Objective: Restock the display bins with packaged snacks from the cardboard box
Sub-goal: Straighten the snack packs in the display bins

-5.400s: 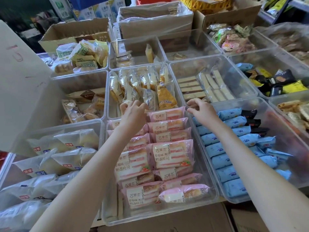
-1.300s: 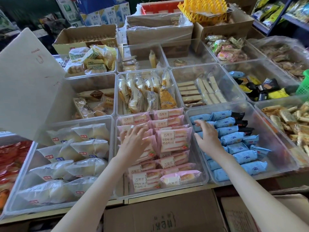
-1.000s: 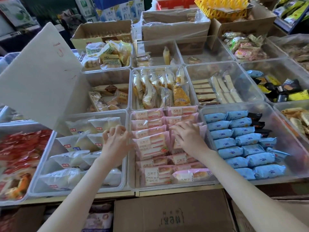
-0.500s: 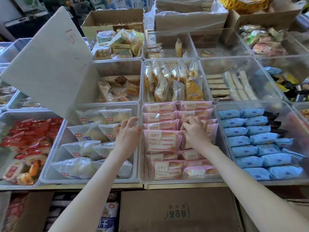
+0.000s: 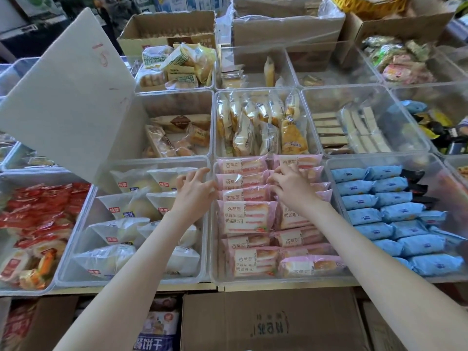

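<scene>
Snack packs (image 5: 244, 219) in pink wrap fill the near middle bin (image 5: 278, 280), long sides running left to right. Right hand (image 5: 291, 190) curls over the far right stack. Left hand (image 5: 195, 195) hovers loosely spread, empty, at the bin's left rim.

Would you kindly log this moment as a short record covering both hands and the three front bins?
left hand: fingers spread, holding nothing, over the wall between white packs and pink packs
right hand: fingers curled on pink packs at the bin's far end
blue packs: fill the right-hand bin
</scene>
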`<state>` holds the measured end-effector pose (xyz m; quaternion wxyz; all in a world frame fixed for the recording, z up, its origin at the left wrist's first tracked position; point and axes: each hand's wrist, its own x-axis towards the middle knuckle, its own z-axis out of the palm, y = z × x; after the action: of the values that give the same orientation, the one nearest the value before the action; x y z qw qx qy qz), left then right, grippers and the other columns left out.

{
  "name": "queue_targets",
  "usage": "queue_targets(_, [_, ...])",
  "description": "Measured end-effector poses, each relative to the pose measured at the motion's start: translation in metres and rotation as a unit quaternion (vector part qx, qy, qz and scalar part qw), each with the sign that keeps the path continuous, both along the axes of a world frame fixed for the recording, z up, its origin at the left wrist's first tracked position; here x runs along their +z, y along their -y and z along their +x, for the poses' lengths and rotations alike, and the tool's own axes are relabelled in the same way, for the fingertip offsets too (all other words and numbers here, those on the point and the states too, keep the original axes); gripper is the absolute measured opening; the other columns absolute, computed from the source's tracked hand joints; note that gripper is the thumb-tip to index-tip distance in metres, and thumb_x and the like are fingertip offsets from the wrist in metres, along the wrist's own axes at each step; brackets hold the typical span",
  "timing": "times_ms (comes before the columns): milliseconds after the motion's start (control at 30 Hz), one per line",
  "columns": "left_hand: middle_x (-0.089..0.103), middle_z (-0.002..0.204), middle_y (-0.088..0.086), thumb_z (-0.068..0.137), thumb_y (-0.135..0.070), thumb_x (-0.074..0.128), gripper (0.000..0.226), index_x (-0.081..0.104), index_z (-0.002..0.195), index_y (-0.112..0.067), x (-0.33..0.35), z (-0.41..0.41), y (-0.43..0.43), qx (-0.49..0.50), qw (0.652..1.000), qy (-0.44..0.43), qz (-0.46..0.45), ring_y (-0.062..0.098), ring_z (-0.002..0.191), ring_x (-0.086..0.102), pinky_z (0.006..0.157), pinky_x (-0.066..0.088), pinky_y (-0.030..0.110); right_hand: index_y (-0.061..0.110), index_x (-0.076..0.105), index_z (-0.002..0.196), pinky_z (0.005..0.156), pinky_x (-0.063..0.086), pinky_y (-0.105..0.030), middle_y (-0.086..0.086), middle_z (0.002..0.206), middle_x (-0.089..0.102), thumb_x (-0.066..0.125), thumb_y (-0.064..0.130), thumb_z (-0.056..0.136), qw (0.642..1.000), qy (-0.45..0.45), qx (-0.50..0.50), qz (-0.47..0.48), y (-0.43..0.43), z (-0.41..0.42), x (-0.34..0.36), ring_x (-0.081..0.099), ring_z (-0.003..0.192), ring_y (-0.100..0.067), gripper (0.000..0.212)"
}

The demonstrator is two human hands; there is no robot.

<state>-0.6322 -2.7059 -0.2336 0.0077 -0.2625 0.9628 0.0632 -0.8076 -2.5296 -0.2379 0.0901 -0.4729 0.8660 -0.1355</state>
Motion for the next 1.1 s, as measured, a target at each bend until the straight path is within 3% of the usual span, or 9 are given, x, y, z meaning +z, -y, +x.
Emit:
queue_targets(133, [0.027,0.152,0.003,0.095,-0.035,0.049,0.024,0.065,0.114,-0.032,-0.001,-0.007,0.002,-0.013,1.0,0.019,0.008,0.027,0.137,0.02,0.104,0.011,0.041,0.013,0.062,0.108,0.096,0.023,-0.035,-0.003,0.114,0.054,0.053,0.02,0.093,1.0,-0.013,-0.003,-0.002,0.005,-0.003,-0.006,0.037,0.115,-0.022,0.019])
queue_targets(300, [0.038,0.146,-0.001,0.093,-0.026,0.053,0.018,0.07,0.101,-0.023,-0.004,-0.006,0.0,-0.015,0.999,-0.038,-0.025,0.026,0.132,0.028,0.1,0.012,0.041,0.01,0.064,0.091,0.09,0.025,-0.032,-0.004,0.101,0.058,0.06,0.014,0.088,0.998,-0.034,-0.011,-0.048,0.005,-0.004,-0.012,0.045,0.105,-0.023,0.006])
queue_targets(400, [0.041,0.142,-0.001,0.092,-0.025,0.055,0.02,0.068,0.107,-0.02,-0.003,-0.006,0.001,0.005,0.997,-0.057,-0.06,0.024,0.13,0.03,0.096,0.012,0.04,0.009,0.063,0.084,0.084,0.025,-0.032,-0.005,0.098,0.06,0.063,0.012,0.086,0.996,-0.054,-0.024,-0.071,0.002,-0.006,-0.016,0.047,0.1,-0.025,0.003])
queue_targets(533, [0.032,0.148,-0.005,0.095,-0.032,0.049,0.022,0.066,0.106,-0.024,-0.003,-0.013,0.003,-0.015,0.999,0.007,-0.042,0.021,0.134,0.022,0.095,0.008,0.038,0.01,0.063,0.091,0.091,0.027,-0.035,-0.005,0.104,0.057,0.061,0.018,0.088,0.998,-0.039,-0.017,-0.038,0.005,-0.006,-0.017,0.044,0.106,-0.024,0.009])
queue_targets(633, [0.046,0.138,-0.003,0.095,-0.036,0.048,0.023,0.064,0.104,-0.022,-0.003,-0.012,0.015,-0.003,0.999,-0.035,0.014,0.023,0.128,0.034,0.097,0.015,0.038,0.016,0.061,0.089,0.095,0.026,-0.035,0.0,0.11,0.055,0.058,0.025,0.09,0.998,0.018,-0.015,-0.052,0.006,-0.017,-0.009,0.041,0.113,-0.02,0.009])
queue_targets(700, [0.058,0.123,0.001,0.097,-0.029,0.046,0.022,0.064,0.106,-0.018,-0.003,-0.011,0.023,0.01,0.995,-0.1,0.013,0.026,0.115,0.045,0.094,0.023,0.04,0.016,0.064,0.103,0.097,0.027,-0.036,-0.001,0.119,0.055,0.052,0.022,0.094,0.996,0.04,-0.014,-0.076,0.01,-0.023,-0.003,0.04,0.12,-0.02,0.017])
queue_targets(800, [0.057,0.117,0.002,0.099,-0.026,0.044,0.026,0.063,0.116,-0.022,-0.002,-0.019,0.025,0.013,0.997,-0.073,-0.025,0.025,0.116,0.044,0.092,0.02,0.039,0.017,0.058,0.122,0.101,0.028,-0.037,-0.003,0.125,0.052,0.045,0.021,0.097,0.999,0.025,-0.013,-0.026,0.021,-0.027,0.001,0.038,0.118,-0.022,0.029])
queue_targets(967, [0.048,0.118,0.002,0.098,-0.03,0.046,0.025,0.061,0.117,-0.025,-0.008,-0.035,0.023,-0.009,0.998,-0.025,-0.051,0.023,0.121,0.037,0.094,0.019,0.038,0.009,0.06,0.112,0.106,0.026,-0.037,-0.007,0.129,0.052,0.046,0.017,0.096,0.999,-0.013,-0.022,0.029,0.034,-0.027,-0.005,0.039,0.12,-0.024,0.023])
queue_targets(1100, [0.05,0.116,0.004,0.097,-0.022,0.046,0.022,0.063,0.107,-0.015,-0.015,-0.034,0.023,0.006,0.995,-0.051,-0.087,0.023,0.118,0.04,0.091,0.018,0.036,0.004,0.061,0.101,0.095,0.031,-0.035,-0.01,0.109,0.06,0.05,0.009,0.092,0.996,-0.07,-0.033,-0.04,0.031,-0.024,-0.009,0.048,0.105,-0.026,0.015])
